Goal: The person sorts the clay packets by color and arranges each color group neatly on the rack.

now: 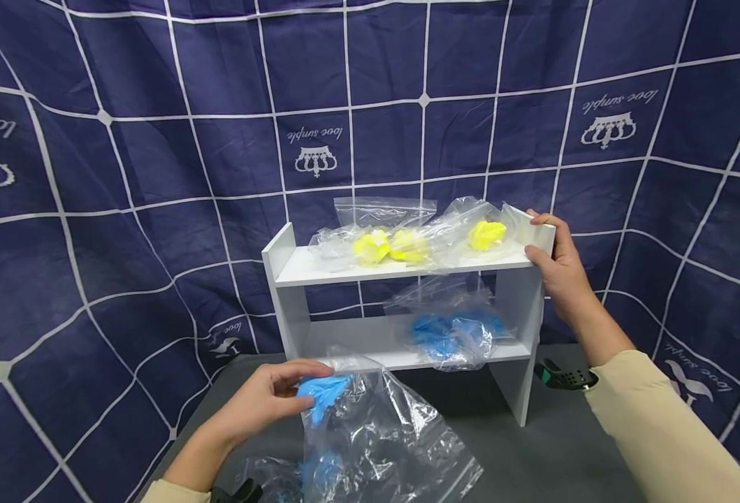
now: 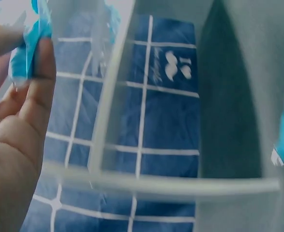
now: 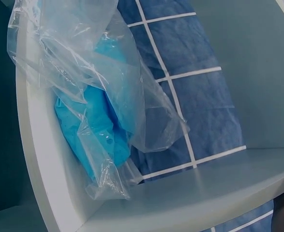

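Note:
My left hand (image 1: 263, 398) pinches a corner of a clear zip bag (image 1: 401, 433) with crumpled blue material (image 1: 324, 392) in it, in front of the shelf's lower left. In the left wrist view, thumb and fingers close on the blue bundle (image 2: 23, 63). My right hand (image 1: 561, 269) grips the top of the right side panel of a white two-tier shelf (image 1: 294, 269), thumb inside the panel. On the lower tier lie clear bags with blue contents (image 1: 439, 335), seen close in the right wrist view as a blue bundle (image 3: 96, 123) under clear plastic.
Clear bags with yellow contents (image 1: 372, 246) lie along the upper tier. Another bag with blue in it (image 1: 275, 475) rests on the dark grey table (image 1: 577, 433), left of the held bag. A navy checked curtain (image 1: 219, 140) hangs behind and on both sides.

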Tool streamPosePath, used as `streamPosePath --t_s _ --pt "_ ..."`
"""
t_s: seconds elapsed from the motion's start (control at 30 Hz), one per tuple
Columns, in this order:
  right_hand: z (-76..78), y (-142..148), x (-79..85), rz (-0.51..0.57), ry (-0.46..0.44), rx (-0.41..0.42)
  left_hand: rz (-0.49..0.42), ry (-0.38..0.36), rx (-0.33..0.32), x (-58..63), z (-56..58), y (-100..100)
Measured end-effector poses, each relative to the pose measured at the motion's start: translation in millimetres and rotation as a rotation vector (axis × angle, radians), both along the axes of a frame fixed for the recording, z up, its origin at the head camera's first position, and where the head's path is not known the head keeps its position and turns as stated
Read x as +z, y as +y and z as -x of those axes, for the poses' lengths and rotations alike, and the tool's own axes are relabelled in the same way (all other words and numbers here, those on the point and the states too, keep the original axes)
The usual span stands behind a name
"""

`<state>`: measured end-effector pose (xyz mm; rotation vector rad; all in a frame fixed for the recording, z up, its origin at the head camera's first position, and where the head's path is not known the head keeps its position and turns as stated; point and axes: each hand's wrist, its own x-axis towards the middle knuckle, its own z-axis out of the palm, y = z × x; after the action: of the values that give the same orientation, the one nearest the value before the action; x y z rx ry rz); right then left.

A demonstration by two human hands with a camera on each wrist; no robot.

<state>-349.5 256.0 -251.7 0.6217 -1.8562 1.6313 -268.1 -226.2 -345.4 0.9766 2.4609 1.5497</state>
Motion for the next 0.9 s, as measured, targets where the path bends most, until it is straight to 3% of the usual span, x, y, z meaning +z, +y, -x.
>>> streamPosePath --t_s 0.13,0.5,0.73,0.9 --pt "-0.2 1 -1.3 0.018 0.002 -0.002 -0.037 -0.043 0.089 9.8 7.8 21" --pt "2.4 0 0.4 0.04 0.007 0.001 -0.121 -0.069 0.441 21.4 38.0 64" --pt "2.3 -2 -0.9 0.053 0.019 0.009 -0.21 -0.098 0.537 19.3 53.2 75" --pt "1.9 -2 -1.1 0.039 0.004 -0.008 -0.167 -0.066 0.559 10.9 60.9 78"
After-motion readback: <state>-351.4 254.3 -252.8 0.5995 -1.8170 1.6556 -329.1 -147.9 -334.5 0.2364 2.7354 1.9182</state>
